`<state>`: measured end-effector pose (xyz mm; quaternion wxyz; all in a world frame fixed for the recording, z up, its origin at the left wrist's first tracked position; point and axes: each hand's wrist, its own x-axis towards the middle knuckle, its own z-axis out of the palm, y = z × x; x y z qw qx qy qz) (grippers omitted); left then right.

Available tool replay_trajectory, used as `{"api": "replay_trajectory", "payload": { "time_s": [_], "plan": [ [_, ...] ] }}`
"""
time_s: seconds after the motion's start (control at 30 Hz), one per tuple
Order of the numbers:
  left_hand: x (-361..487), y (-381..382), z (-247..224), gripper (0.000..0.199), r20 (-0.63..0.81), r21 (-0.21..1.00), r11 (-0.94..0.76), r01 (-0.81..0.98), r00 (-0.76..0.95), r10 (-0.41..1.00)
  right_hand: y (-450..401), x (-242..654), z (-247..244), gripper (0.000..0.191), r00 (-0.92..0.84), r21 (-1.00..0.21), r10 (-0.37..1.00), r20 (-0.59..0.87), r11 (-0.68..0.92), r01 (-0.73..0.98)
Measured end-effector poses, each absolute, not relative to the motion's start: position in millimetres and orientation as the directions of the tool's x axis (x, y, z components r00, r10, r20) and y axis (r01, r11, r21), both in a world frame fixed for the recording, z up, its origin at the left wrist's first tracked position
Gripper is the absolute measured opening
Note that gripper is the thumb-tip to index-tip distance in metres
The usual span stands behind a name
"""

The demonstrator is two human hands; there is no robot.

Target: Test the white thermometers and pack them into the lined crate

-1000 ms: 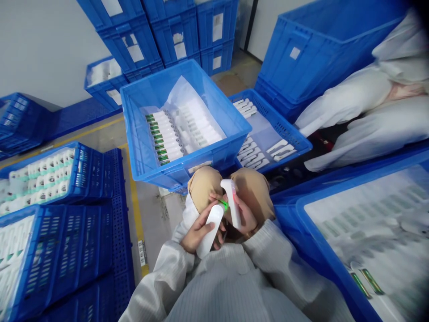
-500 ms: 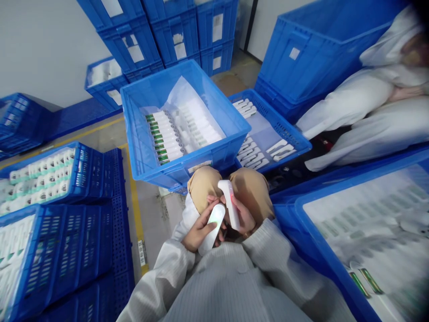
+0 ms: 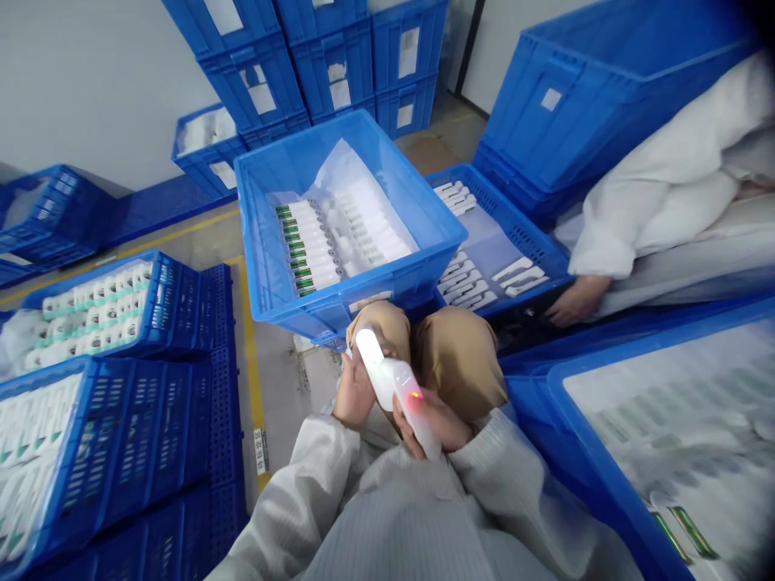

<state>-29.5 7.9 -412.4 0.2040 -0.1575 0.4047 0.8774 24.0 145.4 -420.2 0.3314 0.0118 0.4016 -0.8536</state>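
Observation:
Above my lap, my left hand [image 3: 353, 392] is closed around a smooth white handheld device [image 3: 374, 365], which looks like an infrared thermometer and has a bright glare on it. My right hand [image 3: 441, 420] grips a second white handheld device [image 3: 424, 426] of similar shape, with a red light glowing on its side. The two devices meet or overlap in the middle; whether they touch I cannot tell. Beyond my knees stands a blue bin [image 3: 357, 290] with rows of white devices [image 3: 310, 246], green cylinders showing at their ends.
A shallow blue crate [image 3: 538, 234] with white parts lies beyond the right knee. Another bin [image 3: 563, 403] is close on my right. Stacked crates [image 3: 151, 420] stand at left. A co-worker's hand [image 3: 578, 301] reaches down at right.
My left hand has turned its device, which now points up and away beside the other. The right hand's device has tilted and moved lower. The co-worker's arm has reached down into view.

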Motion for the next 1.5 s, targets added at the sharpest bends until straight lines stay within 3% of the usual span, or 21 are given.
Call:
{"api": "replay_trajectory", "payload": {
  "time_s": [0.2,0.37,0.63,0.77,0.87,0.97,1.2,1.5],
  "plan": [
    [-36,18,-417,0.077,-0.383,0.495,-0.693,-0.524,-0.847,0.368,132,43,-432,0.035,-0.720,-0.742,-0.588,-0.369,-0.280,0.609],
    [-35,18,-421,0.074,-0.397,0.502,-0.702,-0.505,-0.856,0.331,136,40,-437,0.031,-0.750,-0.793,-0.570,-0.334,-0.260,0.551],
    [-34,15,-428,0.067,-0.331,0.514,-0.690,-0.509,-0.860,0.388,136,34,-426,0.031,-0.788,-0.853,-0.497,-0.363,-0.163,0.496],
    [-36,15,-429,0.055,-0.374,0.537,-0.647,-0.541,-0.841,0.392,143,31,-420,0.039,-0.774,-0.798,-0.570,-0.277,-0.312,0.516],
    [-36,15,-425,0.050,-0.376,0.532,-0.665,-0.525,-0.850,0.370,158,23,-416,0.050,-0.889,-0.716,-0.416,-0.192,-0.560,0.416],
    [-34,12,-423,0.045,-0.371,0.503,-0.653,-0.566,-0.824,0.428,172,13,-410,0.054,-0.936,-0.601,-0.261,-0.235,-0.718,0.352],
    [-30,10,-430,0.045,-0.346,0.472,-0.609,-0.638,-0.769,0.537,173,10,-407,0.047,-0.936,-0.562,-0.234,-0.264,-0.751,0.346],
    [-32,11,-434,0.053,-0.224,0.416,-0.661,-0.625,-0.775,0.591,172,8,-416,0.056,-0.923,-0.521,-0.252,-0.291,-0.767,0.374]
  ]
}}
